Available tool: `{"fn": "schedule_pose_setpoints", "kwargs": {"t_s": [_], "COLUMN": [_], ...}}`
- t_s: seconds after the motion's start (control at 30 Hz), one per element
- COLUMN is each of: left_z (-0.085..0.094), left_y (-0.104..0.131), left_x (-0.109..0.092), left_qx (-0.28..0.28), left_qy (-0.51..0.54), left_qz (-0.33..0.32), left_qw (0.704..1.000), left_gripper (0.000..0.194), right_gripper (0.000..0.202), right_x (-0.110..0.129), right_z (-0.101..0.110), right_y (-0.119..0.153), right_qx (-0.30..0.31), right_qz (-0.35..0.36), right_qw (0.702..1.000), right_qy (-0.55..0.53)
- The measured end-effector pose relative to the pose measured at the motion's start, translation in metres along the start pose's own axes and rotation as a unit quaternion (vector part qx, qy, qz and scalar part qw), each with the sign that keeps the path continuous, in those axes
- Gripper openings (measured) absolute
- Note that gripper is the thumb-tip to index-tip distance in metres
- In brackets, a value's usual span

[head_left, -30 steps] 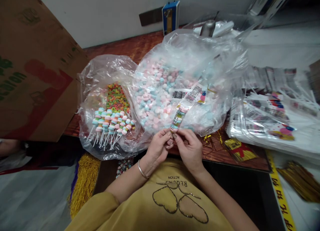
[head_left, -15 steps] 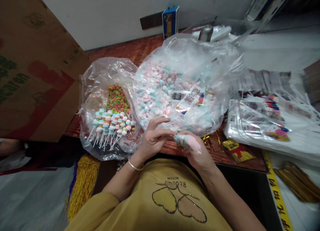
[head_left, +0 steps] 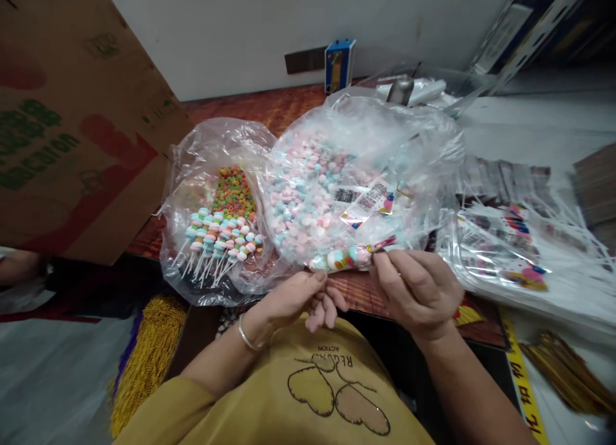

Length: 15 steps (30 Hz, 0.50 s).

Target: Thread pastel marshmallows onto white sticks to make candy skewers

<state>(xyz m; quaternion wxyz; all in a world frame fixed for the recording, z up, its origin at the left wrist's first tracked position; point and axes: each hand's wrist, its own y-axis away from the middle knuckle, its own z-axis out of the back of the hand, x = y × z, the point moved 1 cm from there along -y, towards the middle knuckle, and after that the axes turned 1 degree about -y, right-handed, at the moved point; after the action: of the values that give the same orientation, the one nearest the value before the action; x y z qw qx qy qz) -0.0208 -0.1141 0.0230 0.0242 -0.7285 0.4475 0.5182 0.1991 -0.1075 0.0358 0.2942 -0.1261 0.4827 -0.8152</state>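
Candy stick [head_left: 337, 259], clear-wrapped, is held nearly level between the two hands, just in front of the big bag and over the table's near edge. At far left a carton [head_left: 101, 127] leans inward, with green lettering and a red print. Below it hangs gold fringe [head_left: 147, 368]. Next, on the table [head_left: 283, 104], lies the small bag [head_left: 226, 133], open, holding ring candies [head_left: 235, 191] and, in front of them, a cluster of skewers [head_left: 221, 236] with their white sticks towards the person. The left hand [head_left: 301, 297], a bracelet [head_left: 246, 334] at its wrist, has its thumb tip at the stick's left end; its other fingers curl loosely below, and whether they grip I cannot tell. Behind, the big bag [head_left: 366, 114] is full of pink and blue marshmallows [head_left: 308, 204], with a printed sleeve [head_left: 368, 202] on top. A blue box [head_left: 339, 66] stands against the wall. The right hand [head_left: 421, 291] has thumb and fingertips clamped on the stick's right end, by its bright twisted tail. Beyond lie clear printed pouches [head_left: 500, 239], yellow tape [head_left: 524, 381] and gold ties [head_left: 568, 374].
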Motion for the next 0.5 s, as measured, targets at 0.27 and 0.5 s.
{"fn": "schedule_pose_setpoints", "kwargs": {"t_s": [0.27,0.5], "left_z": [0.015,0.015], "left_y": [-0.018,0.005], "left_x": [-0.022,-0.032], "left_qx": [-0.126,-0.105], "left_qy": [0.041,-0.572], "left_qz": [-0.2,-0.31], "left_qw": [0.971,0.752], "left_gripper": [0.049,0.02], "right_gripper": [0.017,0.008], "right_x": [0.051,0.022], "right_z": [-0.01,-0.023], "right_y": [-0.011,-0.017], "right_qx": [0.087,0.091], "right_qz": [-0.126,-0.362], "right_qw": [0.921,0.831], "right_qy": [-0.357,-0.413]}}
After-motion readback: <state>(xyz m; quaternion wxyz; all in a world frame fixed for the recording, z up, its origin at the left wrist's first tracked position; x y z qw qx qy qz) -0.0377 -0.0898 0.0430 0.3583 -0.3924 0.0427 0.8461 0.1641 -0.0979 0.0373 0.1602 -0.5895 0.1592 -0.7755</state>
